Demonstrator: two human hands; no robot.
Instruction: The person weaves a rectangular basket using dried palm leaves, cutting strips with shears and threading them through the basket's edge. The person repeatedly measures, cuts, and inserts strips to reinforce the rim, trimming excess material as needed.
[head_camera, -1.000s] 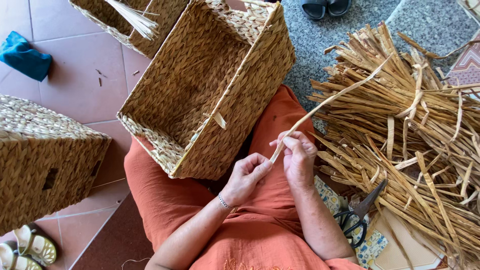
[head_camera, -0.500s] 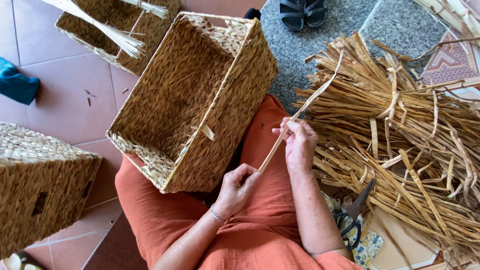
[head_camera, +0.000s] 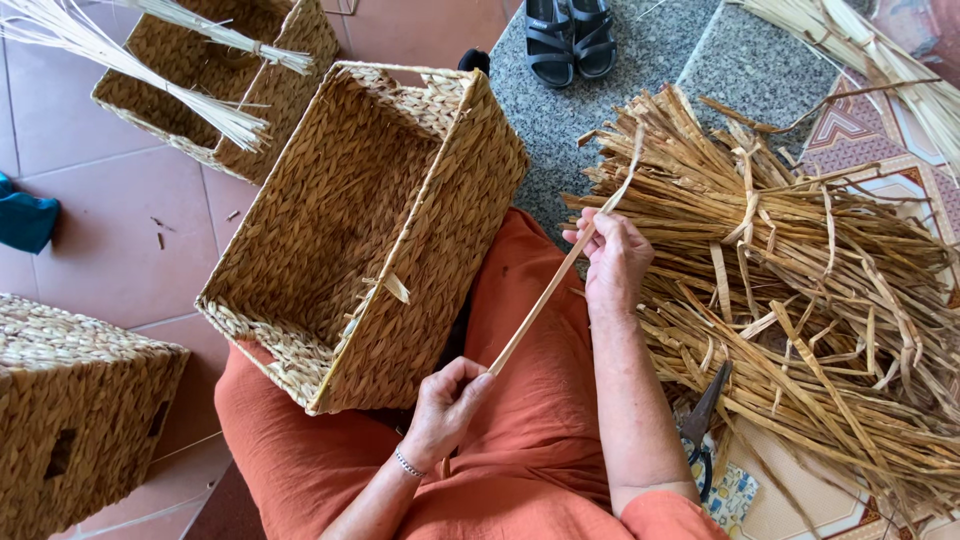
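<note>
Beside lap, scissors (head_camera: 703, 425) half hidden, fibre pile (head_camera: 800, 290) cropped

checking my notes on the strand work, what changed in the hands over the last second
The hands drew apart along the dried strand: the left hand slid down toward the lap, gripping its lower end, and the right hand moved up toward the bundle of dried strips, so the strand now runs taut. The woven basket stays on the lap; the scissors lie unmoved.
</note>
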